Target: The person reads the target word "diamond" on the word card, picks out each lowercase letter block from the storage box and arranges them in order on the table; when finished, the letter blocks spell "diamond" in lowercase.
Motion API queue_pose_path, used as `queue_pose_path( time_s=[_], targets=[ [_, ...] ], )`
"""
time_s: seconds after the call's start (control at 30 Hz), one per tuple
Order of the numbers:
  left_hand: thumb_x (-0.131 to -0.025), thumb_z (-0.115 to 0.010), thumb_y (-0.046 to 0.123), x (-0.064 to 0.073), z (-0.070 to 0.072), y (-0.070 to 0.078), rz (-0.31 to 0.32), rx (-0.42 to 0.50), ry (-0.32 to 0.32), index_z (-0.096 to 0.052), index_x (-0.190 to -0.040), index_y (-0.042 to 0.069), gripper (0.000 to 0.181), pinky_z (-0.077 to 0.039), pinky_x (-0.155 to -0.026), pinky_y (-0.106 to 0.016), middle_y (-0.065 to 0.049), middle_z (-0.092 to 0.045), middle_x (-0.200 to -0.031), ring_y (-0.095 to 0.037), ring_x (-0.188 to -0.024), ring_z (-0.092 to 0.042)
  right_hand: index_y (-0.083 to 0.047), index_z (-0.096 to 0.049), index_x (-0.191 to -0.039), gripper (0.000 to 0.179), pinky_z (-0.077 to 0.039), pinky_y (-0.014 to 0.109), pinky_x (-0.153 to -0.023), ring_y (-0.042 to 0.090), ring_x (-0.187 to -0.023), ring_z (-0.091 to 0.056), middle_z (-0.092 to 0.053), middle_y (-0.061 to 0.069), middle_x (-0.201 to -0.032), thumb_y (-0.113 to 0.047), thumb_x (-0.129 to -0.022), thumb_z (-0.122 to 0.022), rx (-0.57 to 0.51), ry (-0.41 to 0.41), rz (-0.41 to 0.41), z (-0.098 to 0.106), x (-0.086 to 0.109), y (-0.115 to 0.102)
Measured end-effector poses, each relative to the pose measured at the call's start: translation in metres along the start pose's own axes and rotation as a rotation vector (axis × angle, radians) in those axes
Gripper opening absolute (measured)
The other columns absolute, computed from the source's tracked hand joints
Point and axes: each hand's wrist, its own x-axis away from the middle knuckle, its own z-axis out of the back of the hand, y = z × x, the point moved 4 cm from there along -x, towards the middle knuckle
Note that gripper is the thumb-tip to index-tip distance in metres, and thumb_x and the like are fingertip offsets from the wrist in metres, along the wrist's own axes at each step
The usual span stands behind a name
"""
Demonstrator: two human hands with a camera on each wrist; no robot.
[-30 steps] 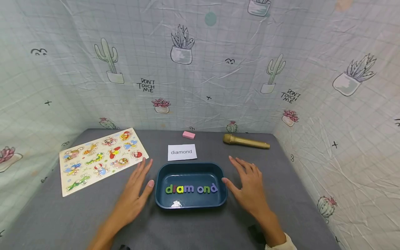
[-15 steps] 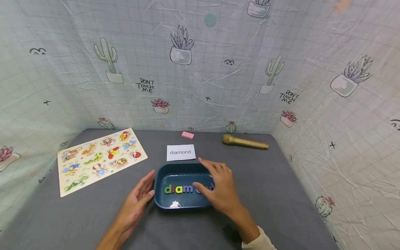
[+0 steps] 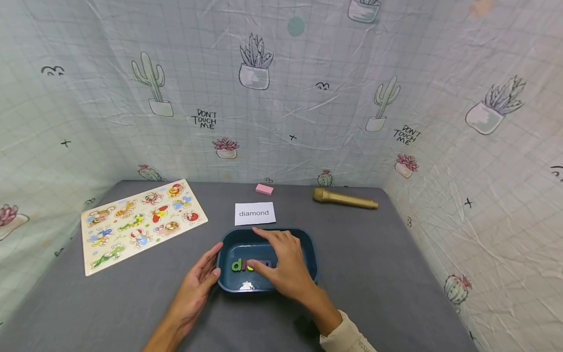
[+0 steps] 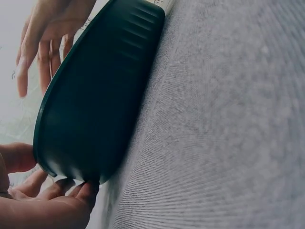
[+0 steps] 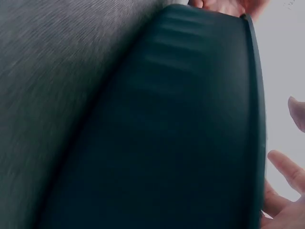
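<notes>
A dark teal plastic tray (image 3: 310,254) stands on the grey table, and toy letters lie in it. A green d (image 3: 236,265) is plain to see; a dark red i and part of a yellow a show beside it. The other letters are mostly hidden behind my right hand (image 3: 286,266). That hand reaches over the tray from the right, thumb and fingers spread apart, with nothing visibly held. My left hand (image 3: 195,283) holds the tray's left end. In the left wrist view its thumb (image 4: 19,156) meets the rim while the fingers press the wall lower down.
Behind the tray lies a white card (image 3: 255,213) reading "diamond". A pink block (image 3: 264,189) sits farther back. To the right is a gold microphone (image 3: 345,198), and an insect puzzle board (image 3: 142,222) lies at the left. A patterned cloth (image 3: 281,107) hangs behind the table.
My right hand has moved left from beside the tray to above the letters, covering several of them. My left hand has closed in on the tray's left end. The tray stays in place.
</notes>
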Motion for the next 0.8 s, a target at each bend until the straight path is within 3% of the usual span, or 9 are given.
queue_pose_path(
  time_s=[0.1, 0.2, 0.37, 0.57, 0.8],
  targets=[
    [-0.112, -0.052, 0.013, 0.001, 0.000, -0.001, -0.028, -0.002, -0.006, -0.030, -0.168, 0.021, 0.060, -0.029, -0.121, -0.013, -0.004, -0.020, -0.178, -0.026, -0.167, -0.013, -0.032, -0.058, -0.152, 0.067, -0.038, 0.055, -0.110, 0.020, -0.123, -0.056, -0.067, -0.002, -0.142, -0.040, -0.092, -0.084, -0.058, -0.038, -0.021, -0.011, -0.005, -0.001],
    [-0.112, -0.052, 0.011, 0.001, 0.000, -0.002, -0.052, 0.009, -0.012, -0.030, -0.168, 0.018, 0.061, -0.033, -0.107, -0.001, -0.006, -0.021, -0.178, -0.029, -0.166, -0.013, -0.028, -0.060, -0.149, 0.062, -0.038, 0.055, -0.111, 0.020, -0.124, -0.056, -0.068, 0.001, -0.141, -0.036, -0.092, -0.084, -0.105, -0.073, -0.042, -0.020, -0.010, -0.001],
    [-0.112, -0.051, 0.012, 0.002, -0.001, 0.000, -0.051, 0.022, -0.018, -0.029, -0.168, 0.019, 0.060, -0.035, -0.106, -0.002, -0.007, -0.021, -0.178, -0.029, -0.166, -0.014, -0.024, -0.067, -0.141, 0.053, -0.039, 0.053, -0.112, 0.022, -0.120, -0.058, -0.073, 0.001, -0.133, -0.031, -0.092, -0.085, -0.105, -0.122, -0.085, -0.031, -0.016, 0.000],
    [-0.112, -0.050, 0.012, 0.002, -0.002, 0.002, -0.075, 0.033, -0.030, -0.028, -0.168, 0.016, 0.060, -0.034, -0.108, -0.002, -0.009, -0.020, -0.178, -0.030, -0.166, -0.013, -0.024, -0.074, -0.130, 0.044, -0.042, 0.044, -0.106, 0.018, -0.114, -0.058, -0.076, -0.002, -0.124, -0.031, -0.089, -0.088, 0.015, -0.205, -0.161, -0.043, -0.021, 0.005],
    [-0.112, -0.051, 0.013, 0.002, -0.002, 0.002, -0.058, 0.050, -0.036, -0.026, -0.169, 0.016, 0.061, -0.034, -0.107, -0.001, -0.007, -0.019, -0.178, -0.027, -0.166, -0.013, -0.025, -0.080, -0.120, 0.040, -0.044, 0.035, -0.094, 0.012, -0.102, -0.056, -0.077, -0.007, -0.113, -0.035, -0.083, -0.093, 0.199, -0.289, -0.116, -0.053, -0.031, 0.007]
  ],
)
